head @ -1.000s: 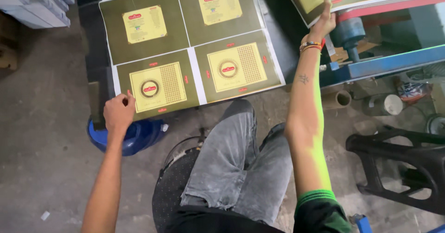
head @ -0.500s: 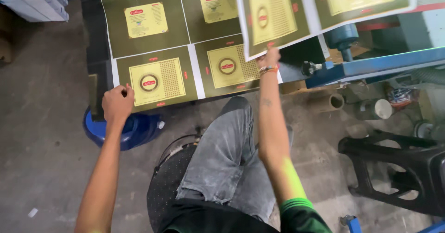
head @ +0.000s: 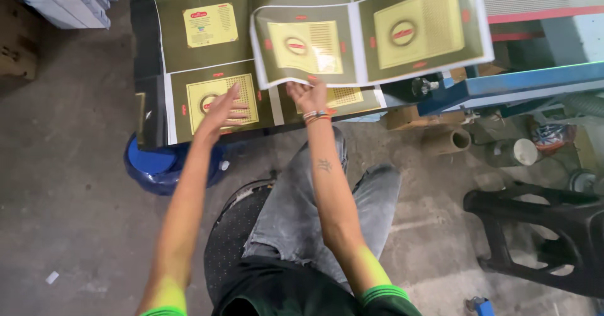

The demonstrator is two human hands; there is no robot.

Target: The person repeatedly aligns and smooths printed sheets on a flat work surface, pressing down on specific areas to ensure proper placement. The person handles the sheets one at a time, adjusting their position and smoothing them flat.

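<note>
Overhead, the right hand [head: 308, 96] pinches the near edge of a printed olive-and-yellow sheet [head: 371, 33] — lifted and curling above the stack of like sheets [head: 201, 83]. Fingers spread wide, the left hand [head: 223, 108] rests flat on the stack's near left panel. Below the stack's near edge sits a blue drum [head: 157, 168] — beside the person's knee.

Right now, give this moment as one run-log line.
right hand: shut on printed sheet, carried above stack | left hand: open, above stack | seated, blue drum below
</note>
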